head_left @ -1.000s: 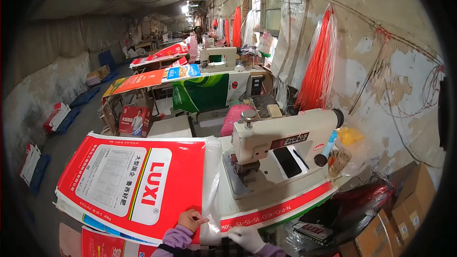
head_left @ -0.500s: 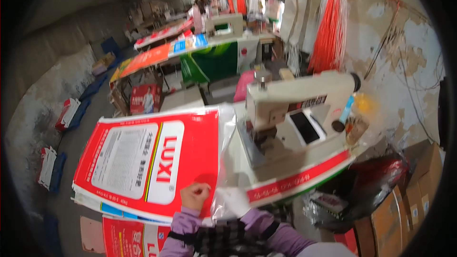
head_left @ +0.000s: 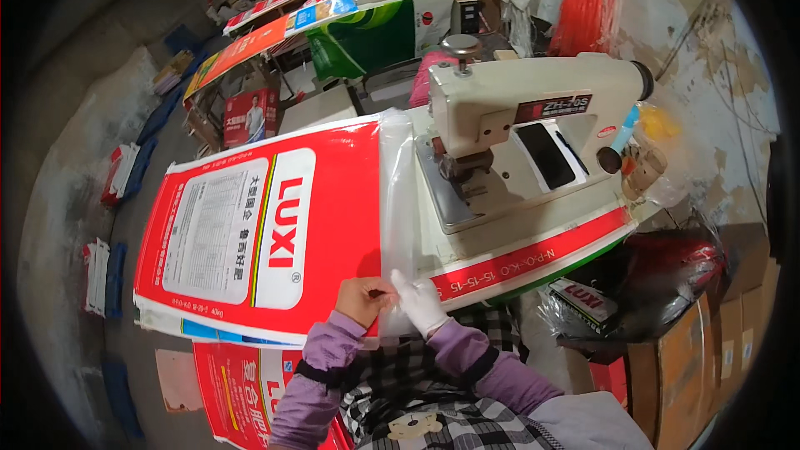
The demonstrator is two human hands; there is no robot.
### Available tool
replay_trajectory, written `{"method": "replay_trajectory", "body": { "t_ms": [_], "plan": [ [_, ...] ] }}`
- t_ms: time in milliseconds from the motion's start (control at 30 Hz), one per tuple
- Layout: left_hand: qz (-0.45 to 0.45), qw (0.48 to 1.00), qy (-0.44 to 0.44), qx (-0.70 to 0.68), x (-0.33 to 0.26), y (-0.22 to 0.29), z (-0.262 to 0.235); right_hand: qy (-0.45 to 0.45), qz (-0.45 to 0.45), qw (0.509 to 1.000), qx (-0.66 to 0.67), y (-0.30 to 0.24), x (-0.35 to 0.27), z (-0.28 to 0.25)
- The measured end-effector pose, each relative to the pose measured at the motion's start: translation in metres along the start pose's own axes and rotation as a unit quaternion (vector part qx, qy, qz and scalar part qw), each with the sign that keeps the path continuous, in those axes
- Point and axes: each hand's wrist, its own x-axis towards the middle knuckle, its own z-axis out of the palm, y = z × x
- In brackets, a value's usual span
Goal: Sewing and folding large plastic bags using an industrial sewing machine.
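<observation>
Head view: left hand point(head_left: 362, 300), right hand point(head_left: 421, 304) pinch red sack point(head_left: 267, 229).

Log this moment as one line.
left hand: pinching sack edge | right hand: on liner | sewing machine: behind

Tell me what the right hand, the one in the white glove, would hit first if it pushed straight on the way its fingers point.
The right hand points up and away along the clear plastic liner at the mouth of the red sack. Going straight on, it would likely slide along that liner first and then reach the sewing machine, though depth is hard to judge.
</observation>
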Motion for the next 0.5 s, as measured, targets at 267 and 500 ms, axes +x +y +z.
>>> {"method": "replay_trajectory", "body": {
  "t_ms": [267,500],
  "plan": [
    [0.068,0.961,0.179,-0.201,-0.017,-0.032,0.004,-0.057,0.009,0.998,0.035,-0.005,-0.007,-0.021],
    [-0.004,0.972,0.163,-0.171,-0.012,-0.01,0.002,-0.001,-0.088,0.995,-0.049,-0.045,-0.007,0.008]
  ]
}}
